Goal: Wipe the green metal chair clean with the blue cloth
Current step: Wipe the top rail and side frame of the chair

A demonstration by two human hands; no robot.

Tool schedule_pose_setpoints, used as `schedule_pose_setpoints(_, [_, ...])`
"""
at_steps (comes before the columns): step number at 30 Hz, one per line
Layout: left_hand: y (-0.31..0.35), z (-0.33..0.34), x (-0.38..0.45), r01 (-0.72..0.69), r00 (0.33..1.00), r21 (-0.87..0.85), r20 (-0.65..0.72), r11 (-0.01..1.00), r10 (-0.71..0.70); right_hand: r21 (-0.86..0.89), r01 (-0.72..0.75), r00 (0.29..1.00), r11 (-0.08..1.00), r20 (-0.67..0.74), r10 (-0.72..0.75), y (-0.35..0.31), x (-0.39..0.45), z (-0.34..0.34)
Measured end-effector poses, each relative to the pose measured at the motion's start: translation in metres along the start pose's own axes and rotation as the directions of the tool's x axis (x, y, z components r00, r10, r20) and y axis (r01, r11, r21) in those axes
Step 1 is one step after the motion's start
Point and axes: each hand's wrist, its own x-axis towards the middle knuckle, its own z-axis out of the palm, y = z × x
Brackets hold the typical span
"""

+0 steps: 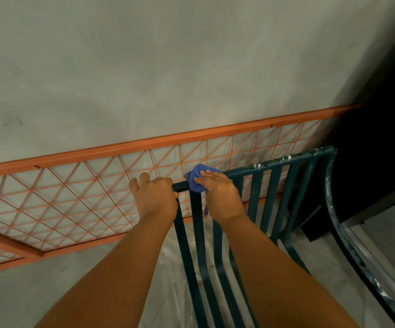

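Facing a grey wall (144, 67) and orange grid frame (73, 190), we grip the paint-flecked green chair (274, 185) rail, left hand (155, 197) bare, right hand (220, 192) clutching the blue cloth (195, 178).

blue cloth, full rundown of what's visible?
The small blue fabric cloth is bunched into a crumpled wad, not spread flat. It sits on the top rail of the dark green metal slatted chair, near the rail's left end, wrapped partly over it. The right hand presses down on it, fingers over the wad, hiding most of it. A thin tail hangs below the hand between two slats. The left hand grips the rail end beside it, not touching the cloth.
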Motion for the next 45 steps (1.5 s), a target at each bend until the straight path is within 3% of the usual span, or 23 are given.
schedule_pose_setpoints(1, [-0.001,-0.001,-0.001,-0.002,1.000,0.000,-0.003,1.000,0.002,0.048,-0.110,0.992,0.993,-0.052,0.112,0.000,-0.001,-0.008])
schedule_pose_setpoints(3, [-0.001,-0.002,-0.002,0.001,1.000,-0.004,-0.004,1.000,-0.001,0.239,-0.396,0.906,0.887,-0.056,0.420,-0.001,0.002,-0.026])
schedule_pose_setpoints(5, [-0.001,-0.003,-0.002,0.010,1.000,-0.007,0.001,1.000,-0.009,0.324,-0.510,0.829,0.797,-0.060,0.556,0.001,-0.001,-0.048])
schedule_pose_setpoints(6, [0.000,-0.003,-0.002,0.015,1.000,-0.006,0.004,1.000,-0.015,0.453,-0.544,0.772,0.706,-0.061,0.633,0.005,-0.004,-0.058])
schedule_pose_setpoints(7, [0.001,-0.004,-0.002,0.023,1.000,0.001,0.009,1.000,-0.023,0.611,-0.523,0.723,0.595,-0.052,0.689,0.009,-0.008,-0.068])
schedule_pose_setpoints(9, [0.006,-0.008,-0.002,0.050,0.997,0.037,0.052,0.998,-0.052,0.899,-0.369,0.616,0.235,0.047,0.786,0.015,-0.017,-0.085])
schedule_pose_setpoints(12, [0.021,-0.012,-0.004,0.110,0.986,0.094,0.114,0.989,-0.121,0.960,-0.213,0.498,-0.184,0.269,0.824,0.032,-0.036,-0.099])
schedule_pose_setpoints(15, [0.047,-0.012,-0.009,0.149,0.979,0.041,0.133,0.988,-0.153,0.888,-0.141,0.437,-0.438,0.453,0.777,0.050,-0.056,-0.104])
schedule_pose_setpoints(17, [0.067,-0.011,-0.011,0.071,0.993,-0.020,0.097,0.997,-0.068,0.866,-0.103,0.424,-0.490,0.484,0.766,0.057,-0.064,-0.104])
schedule_pose_setpoints(21, [0.113,-0.009,-0.010,-0.143,0.989,-0.132,0.016,0.981,0.146,0.898,-0.145,0.479,-0.415,0.430,0.765,0.069,-0.063,-0.112])
schedule_pose_setpoints(23, [0.128,-0.006,-0.004,-0.191,0.981,-0.132,0.011,0.973,0.194,0.924,-0.255,0.510,-0.284,0.378,0.773,0.070,-0.055,-0.119])
schedule_pose_setpoints(26, [0.143,-0.003,0.007,-0.197,0.980,-0.103,0.005,0.975,0.198,0.936,-0.352,0.606,-0.002,0.230,0.761,0.071,-0.038,-0.129])
schedule_pose_setpoints(28, [0.150,-0.003,0.013,-0.170,0.985,-0.075,0.005,0.983,0.171,0.870,-0.414,0.678,0.268,0.098,0.729,0.070,-0.026,-0.133])
schedule_pose_setpoints(31, [0.157,-0.007,0.019,-0.128,0.992,-0.030,0.008,0.991,0.129,0.623,-0.415,0.820,0.663,-0.060,0.569,0.066,-0.011,-0.132])
schedule_pose_setpoints(33, [0.162,-0.009,0.022,-0.104,0.995,-0.033,-0.004,0.994,0.104,0.433,-0.300,0.913,0.850,-0.129,0.388,0.065,-0.001,-0.120])
schedule_pose_setpoints(34, [0.164,-0.009,0.023,-0.089,0.996,-0.045,-0.012,0.995,0.089,0.283,-0.257,0.950,0.924,-0.099,0.295,0.065,0.004,-0.112])
schedule_pose_setpoints(36, [0.166,-0.010,0.024,-0.053,0.999,-0.078,-0.009,0.996,0.052,-0.025,-0.222,0.970,0.975,0.099,0.224,0.068,0.010,-0.098])
schedule_pose_setpoints(38, [0.167,-0.009,0.024,-0.028,1.000,-0.098,-0.001,0.995,0.028,-0.171,-0.189,0.951,0.967,0.214,0.224,0.072,0.009,-0.089])
schedule_pose_setpoints(43, [0.163,-0.004,0.025,0.026,0.999,-0.133,0.037,0.991,-0.022,-0.352,0.021,0.971,0.936,0.231,0.065,0.097,-0.003,-0.091])
schedule_pose_setpoints(45, [0.161,-0.003,0.025,0.019,0.999,-0.158,0.050,0.987,-0.011,-0.455,-0.032,0.979,0.890,0.164,0.120,0.111,-0.002,-0.100])
